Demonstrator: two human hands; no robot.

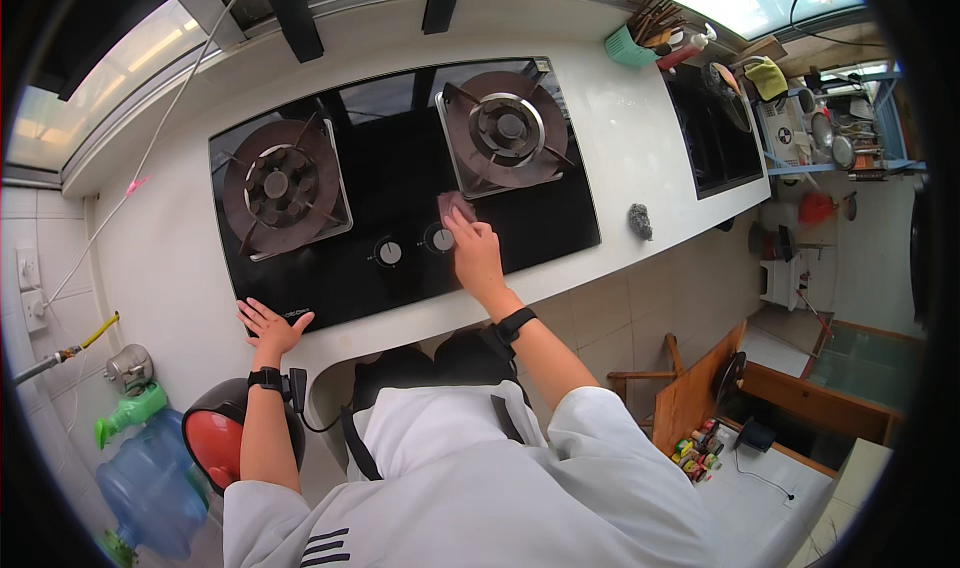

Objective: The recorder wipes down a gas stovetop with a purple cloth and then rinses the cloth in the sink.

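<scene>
My right hand point(477, 254) presses a folded pinkish cloth point(456, 206) onto the black glass gas cooktop point(397, 185), just above the right control knob point(443, 240) and below the right burner point(511, 126). The left control knob point(390, 253) is beside it. My left hand point(274, 329) lies with spread fingers on the cooktop's front left corner and holds nothing. The left burner point(277, 184) is farther back on that side. A grey steel wool scrubber point(640, 222) rests on the white countertop point(600, 155) to the right.
At the back right are a green holder point(630, 49) with chopsticks and a pump bottle point(686, 49). Beyond them is a dark sink point(712, 133). Below left stand a blue water jug point(154, 478) and a red and black rounded object point(214, 440). A white cord point(161, 134) crosses the left side.
</scene>
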